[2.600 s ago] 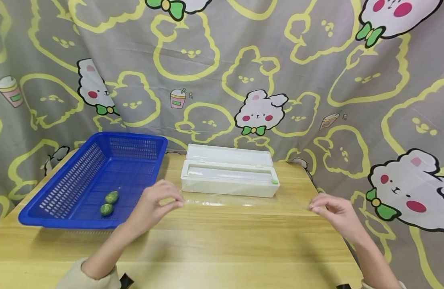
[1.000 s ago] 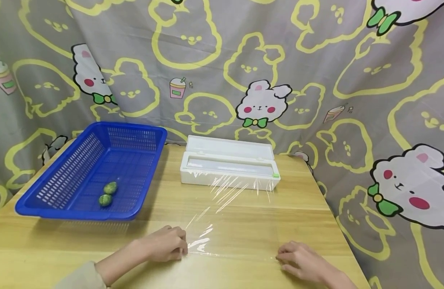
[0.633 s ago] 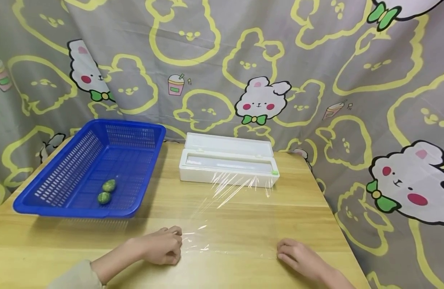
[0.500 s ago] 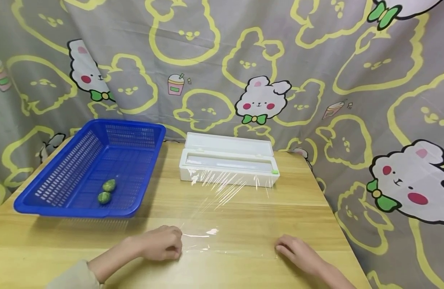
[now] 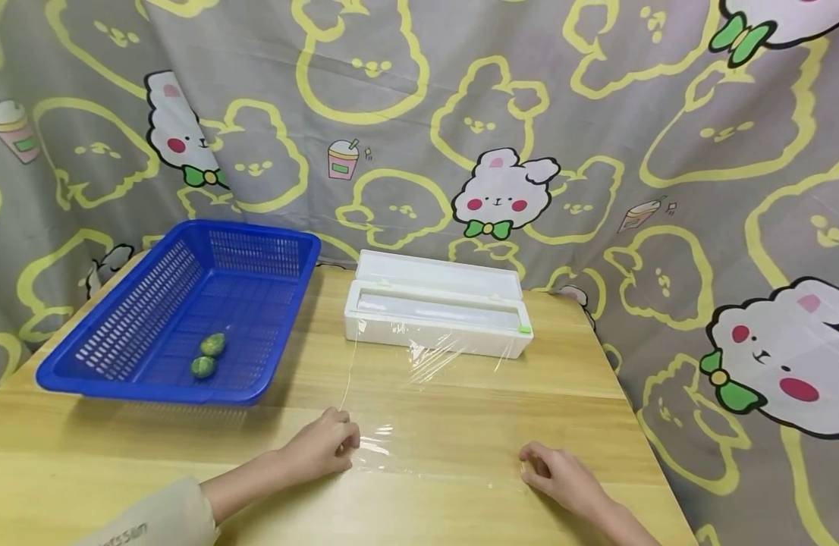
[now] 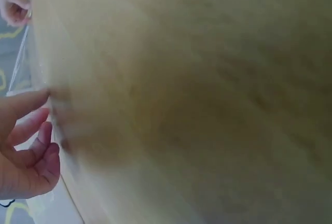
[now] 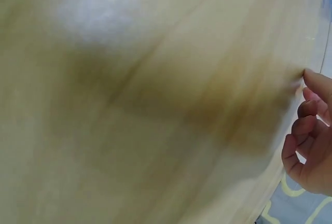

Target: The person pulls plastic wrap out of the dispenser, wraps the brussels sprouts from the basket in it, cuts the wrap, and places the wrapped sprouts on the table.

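Note:
A sheet of clear cling film (image 5: 447, 436) stretches low over the table from a white cling film box (image 5: 436, 337) toward me. My left hand (image 5: 322, 446) grips the film's near left corner, where bright creases show beside the fingers. At the near right corner, my right hand (image 5: 559, 476) pinches the film between thumb and fingers. In the left wrist view, the left hand (image 6: 28, 146) has its other fingers loosely curled. The right wrist view has the right hand (image 7: 311, 130) at its right edge, thumb and index finger close together.
A blue plastic basket (image 5: 146, 390) stands at the left with two small green striped fruits (image 5: 208, 356) inside. The box's lid (image 5: 440, 274) is raised at the back, and a green slider (image 5: 525, 330) sits at its right end. Behind the wooden table (image 5: 419, 516) hangs a patterned curtain (image 5: 392, 91).
Both hands have come from near the box toward me and down to the table, drawing the film out. Over the last half second the left hand has shifted slightly; the film's creases have changed.

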A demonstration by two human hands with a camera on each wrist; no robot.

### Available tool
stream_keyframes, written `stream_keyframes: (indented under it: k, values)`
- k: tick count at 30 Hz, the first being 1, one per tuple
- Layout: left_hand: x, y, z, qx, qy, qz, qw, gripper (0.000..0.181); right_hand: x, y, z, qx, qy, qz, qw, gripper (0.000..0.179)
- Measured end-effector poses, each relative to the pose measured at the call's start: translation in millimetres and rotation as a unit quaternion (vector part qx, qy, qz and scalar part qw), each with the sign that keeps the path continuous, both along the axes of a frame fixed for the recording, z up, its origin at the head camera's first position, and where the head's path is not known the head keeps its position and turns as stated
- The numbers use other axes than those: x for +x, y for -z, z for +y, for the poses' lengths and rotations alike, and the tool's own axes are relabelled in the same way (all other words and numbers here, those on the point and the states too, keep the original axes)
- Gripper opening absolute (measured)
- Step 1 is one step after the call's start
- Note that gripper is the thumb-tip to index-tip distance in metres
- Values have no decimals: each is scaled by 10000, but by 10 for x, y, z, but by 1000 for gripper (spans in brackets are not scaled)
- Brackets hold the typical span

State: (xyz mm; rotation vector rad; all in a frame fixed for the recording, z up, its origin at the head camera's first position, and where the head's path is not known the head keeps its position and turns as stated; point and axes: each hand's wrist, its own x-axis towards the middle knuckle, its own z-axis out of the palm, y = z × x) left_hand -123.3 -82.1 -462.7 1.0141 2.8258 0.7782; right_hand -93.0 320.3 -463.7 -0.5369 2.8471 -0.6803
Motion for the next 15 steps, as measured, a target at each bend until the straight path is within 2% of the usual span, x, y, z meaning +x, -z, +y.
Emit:
stream_keyframes:
  k: [3,7,9,12,15]
  values:
    - [36,12,9,-210,-84,135,9997,34,33,22,-3,-11,134,44,9999,22]
    - [51,36,23,-283,-165,303,9990,49,47,52,-46,-64,263,507,9983,28]
    - [55,47,23,-100,-74,229,9997,52,37,67,-82,-3,178,774,9968,35]
    - [55,64,20,338,78,-19,9994,46,19,91,-119,278,42,1015,9944,45]
    - [50,78,18,646,-2,-162,9978,36,32,100,-116,452,120,836,9954,50]
